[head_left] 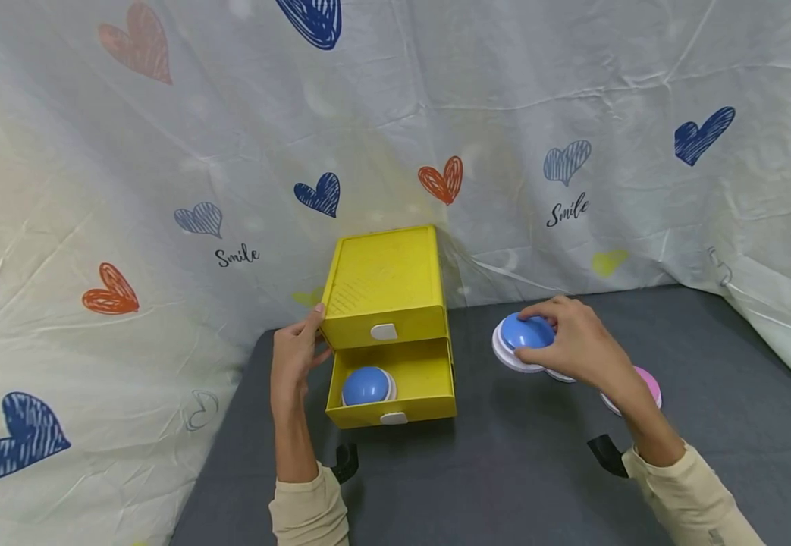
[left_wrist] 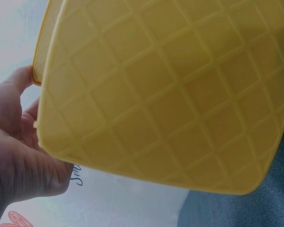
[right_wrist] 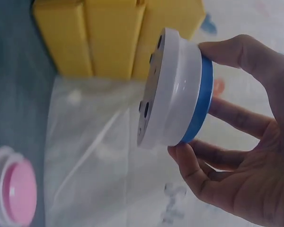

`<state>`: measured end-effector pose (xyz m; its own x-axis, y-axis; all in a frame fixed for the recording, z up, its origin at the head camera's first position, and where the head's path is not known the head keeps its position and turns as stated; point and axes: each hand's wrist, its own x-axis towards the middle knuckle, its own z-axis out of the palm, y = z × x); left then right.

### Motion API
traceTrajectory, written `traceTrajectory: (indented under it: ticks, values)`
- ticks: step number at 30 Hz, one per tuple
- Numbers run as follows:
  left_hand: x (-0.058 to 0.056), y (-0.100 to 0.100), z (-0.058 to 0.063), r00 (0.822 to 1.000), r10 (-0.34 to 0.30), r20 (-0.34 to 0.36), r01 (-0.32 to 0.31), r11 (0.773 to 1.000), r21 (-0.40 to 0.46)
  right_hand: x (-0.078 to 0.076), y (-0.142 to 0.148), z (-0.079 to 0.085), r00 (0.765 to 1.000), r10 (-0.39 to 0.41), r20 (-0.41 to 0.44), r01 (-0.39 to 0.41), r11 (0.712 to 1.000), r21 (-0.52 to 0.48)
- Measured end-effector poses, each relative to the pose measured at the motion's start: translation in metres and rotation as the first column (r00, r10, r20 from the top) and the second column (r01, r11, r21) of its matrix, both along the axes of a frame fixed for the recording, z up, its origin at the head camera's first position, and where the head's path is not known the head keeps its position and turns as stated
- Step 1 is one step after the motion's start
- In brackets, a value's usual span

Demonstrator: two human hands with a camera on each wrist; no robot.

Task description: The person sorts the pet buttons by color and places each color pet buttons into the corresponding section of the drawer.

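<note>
A yellow two-drawer box (head_left: 384, 273) stands against the backdrop, its lower drawer (head_left: 429, 379) pulled out and its upper one closed. My left hand (head_left: 294, 360) grips the box's left front edge; the left wrist view shows its fingers beside the diamond-patterned yellow panel (left_wrist: 165, 94). Inside the lower drawer lies a round blue buzzer button (head_left: 365, 385) with a white base. Right of the box, my right hand (head_left: 575, 337) pinches another blue buzzer button (head_left: 527, 334) between thumb and fingers, held above the table. Holes show in its white underside (right_wrist: 154, 90).
Beneath the right wrist sits a pink buzzer button (head_left: 649, 385), partly covered by the arm. The white rim of another round piece (head_left: 562, 376) peeks out below the right hand. A dark grey cloth (head_left: 504, 478) covers the table, with a heart-printed white curtain (head_left: 504, 91) behind.
</note>
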<state>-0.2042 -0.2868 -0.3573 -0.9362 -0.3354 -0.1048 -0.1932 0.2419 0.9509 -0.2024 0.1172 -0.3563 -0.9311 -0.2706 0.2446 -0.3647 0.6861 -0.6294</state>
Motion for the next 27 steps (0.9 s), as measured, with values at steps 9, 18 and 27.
traceTrajectory:
  ticks: [9,18,27]
  values:
    - [0.000,0.000,0.000,1.000,0.012,0.008,-0.012,1.000,-0.023,0.009,-0.067,0.005,0.985,0.174,0.014,-0.174,0.985,-0.009]
    - [-0.001,0.001,-0.002,1.000,0.021,-0.010,-0.021,0.999,-0.032,0.018,-0.122,0.007,0.975,0.216,-0.049,-0.210,0.971,0.113]
    - [0.000,0.000,-0.001,1.000,-0.005,-0.011,0.004,1.000,-0.031,0.021,-0.145,-0.003,0.953,0.204,-0.224,-0.152,0.961,0.232]
